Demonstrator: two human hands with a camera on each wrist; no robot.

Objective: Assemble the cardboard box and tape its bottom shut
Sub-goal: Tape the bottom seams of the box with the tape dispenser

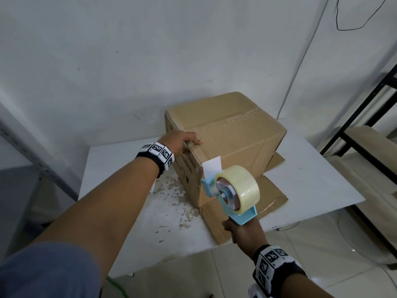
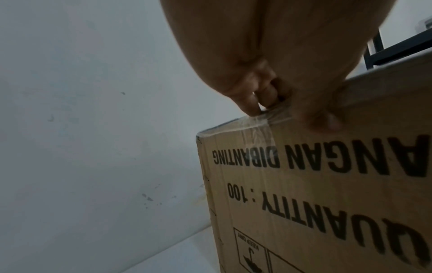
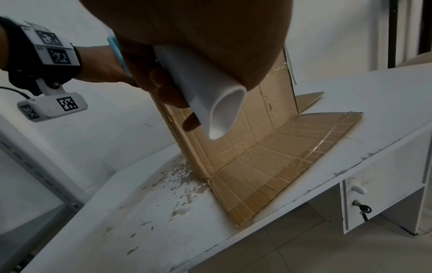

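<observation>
The cardboard box (image 1: pixel 225 134) stands upside down on the white table (image 1: pixel 129 222), with clear tape (image 1: pixel 232 120) along the seam of its upturned bottom. My left hand (image 1: pixel 184 139) grips the box's near-left top edge: fingers on the tape end (image 2: pixel 259 127), thumb on the printed side (image 2: pixel 327 184). My right hand (image 1: pixel 240 231) holds a blue tape dispenser (image 1: pixel 234 190) by its white handle (image 3: pixel 210 92), just off the box's near corner. A short white tab sticks up from the dispenser's front. The clear roll faces me.
The box's lower flaps (image 3: pixel 257 157) lie splayed flat on the table toward its front edge. A black metal rack (image 1: pixel 365 125) stands at the right, a grey slotted upright (image 1: pixel 32 151) at the left. The table's drawer has a key (image 3: pixel 364 208) in it. The wall is right behind the box.
</observation>
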